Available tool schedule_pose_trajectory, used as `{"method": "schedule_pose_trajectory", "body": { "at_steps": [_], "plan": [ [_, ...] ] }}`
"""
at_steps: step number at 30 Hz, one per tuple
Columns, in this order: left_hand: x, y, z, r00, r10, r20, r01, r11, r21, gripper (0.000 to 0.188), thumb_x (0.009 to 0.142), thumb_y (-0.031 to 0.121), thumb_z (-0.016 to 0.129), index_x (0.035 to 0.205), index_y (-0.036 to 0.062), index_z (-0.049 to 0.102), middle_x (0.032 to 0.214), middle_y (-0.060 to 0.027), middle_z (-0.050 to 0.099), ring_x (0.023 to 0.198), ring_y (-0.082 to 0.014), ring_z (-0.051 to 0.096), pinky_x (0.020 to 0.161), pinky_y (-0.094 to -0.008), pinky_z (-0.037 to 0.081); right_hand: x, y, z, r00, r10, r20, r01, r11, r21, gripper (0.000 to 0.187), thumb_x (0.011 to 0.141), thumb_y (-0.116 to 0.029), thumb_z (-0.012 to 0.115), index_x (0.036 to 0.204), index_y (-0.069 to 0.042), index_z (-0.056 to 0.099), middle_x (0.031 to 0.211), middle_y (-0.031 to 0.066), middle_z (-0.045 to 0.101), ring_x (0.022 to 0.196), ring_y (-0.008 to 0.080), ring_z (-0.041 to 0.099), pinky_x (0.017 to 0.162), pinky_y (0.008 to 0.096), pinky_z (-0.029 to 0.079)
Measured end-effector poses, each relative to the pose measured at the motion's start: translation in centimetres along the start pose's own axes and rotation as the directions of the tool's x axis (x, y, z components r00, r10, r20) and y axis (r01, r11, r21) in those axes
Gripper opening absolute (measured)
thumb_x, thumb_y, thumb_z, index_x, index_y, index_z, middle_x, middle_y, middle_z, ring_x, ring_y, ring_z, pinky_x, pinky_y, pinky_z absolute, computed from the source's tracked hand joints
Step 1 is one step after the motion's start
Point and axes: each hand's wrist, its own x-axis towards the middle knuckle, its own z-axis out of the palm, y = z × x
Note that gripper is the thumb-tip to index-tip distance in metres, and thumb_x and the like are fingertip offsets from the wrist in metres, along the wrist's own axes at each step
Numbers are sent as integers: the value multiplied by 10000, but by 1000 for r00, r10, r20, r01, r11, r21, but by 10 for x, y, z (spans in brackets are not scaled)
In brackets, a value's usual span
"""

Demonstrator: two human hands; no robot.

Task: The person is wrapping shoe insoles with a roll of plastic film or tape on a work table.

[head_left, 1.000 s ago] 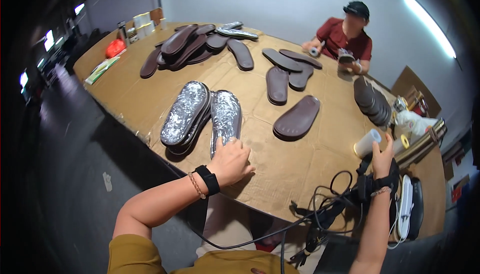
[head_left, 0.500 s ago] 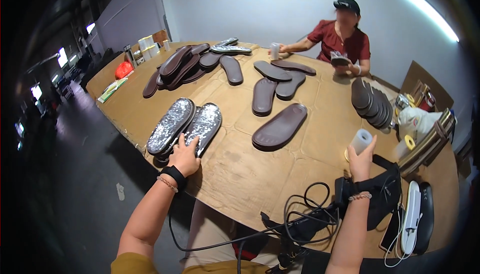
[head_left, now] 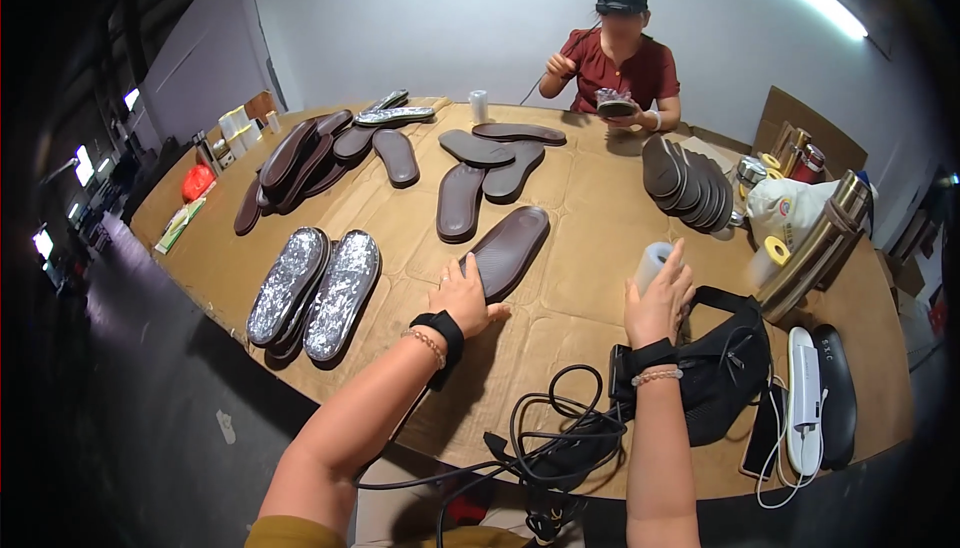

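My left hand (head_left: 466,298) lies at the near end of a single dark brown shoe insole (head_left: 512,251). Its fingers are spread, with the fingertips at the insole's left edge and the thumb stretched over the table. My right hand (head_left: 657,306) is wrapped round an upright roll of clear film (head_left: 653,262), which it partly hides. To the left, near the table's edge, lie insoles with shiny silver wrapping: a stacked group (head_left: 288,288) and one beside it (head_left: 343,295).
Several brown insoles (head_left: 458,203) lie mid-table, with a heap (head_left: 296,163) at far left. A fanned stack (head_left: 686,186) stands right. A black bag (head_left: 735,373) and looped cable (head_left: 555,413) lie near my right forearm. Opposite, a person (head_left: 625,63) holds an insole (head_left: 617,106).
My left hand has left the silver-wrapped insoles and moved right to the brown one. My right hand stays round the roll. The person opposite has let go of another roll and raised that hand.
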Motion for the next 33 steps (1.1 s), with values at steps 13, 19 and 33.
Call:
{"method": "schedule_pose_trajectory", "body": {
  "at_steps": [13, 19, 33],
  "plan": [
    [-78, -40, -45, 949, 280, 145, -242, 942, -231, 1012, 724, 353, 889, 1513, 0, 363, 1434, -266, 481, 1318, -441, 490, 1110, -458, 413, 1, 5, 2, 999, -23, -46, 30, 989, 146, 983, 834, -152, 769, 1572, 20, 144, 1223, 251, 475, 1099, 416, 572, 955, 441, 493],
    [-190, -98, -143, 462, 295, -836, -488, -703, -517, 707, 994, 285, 543, 1521, -113, 292, 1628, -257, 252, 1527, -373, 203, 1244, -458, 205, 2, -7, 5, 989, -104, -106, 119, 981, 154, 877, 827, -197, 758, 1514, 46, 269, 1223, 270, 480, 1136, 436, 579, 938, 460, 519],
    [-315, -180, -106, 475, -232, -849, -833, -429, -349, 833, 931, 426, 588, 1502, -124, 332, 1643, -269, 167, 1539, -392, 107, 1256, -459, 83, -3, 2, -3, 996, -84, -26, 88, 980, 180, 901, 815, -254, 787, 1511, 42, 298, 1255, 296, 487, 1146, 449, 560, 1016, 462, 473]
  ]
}}
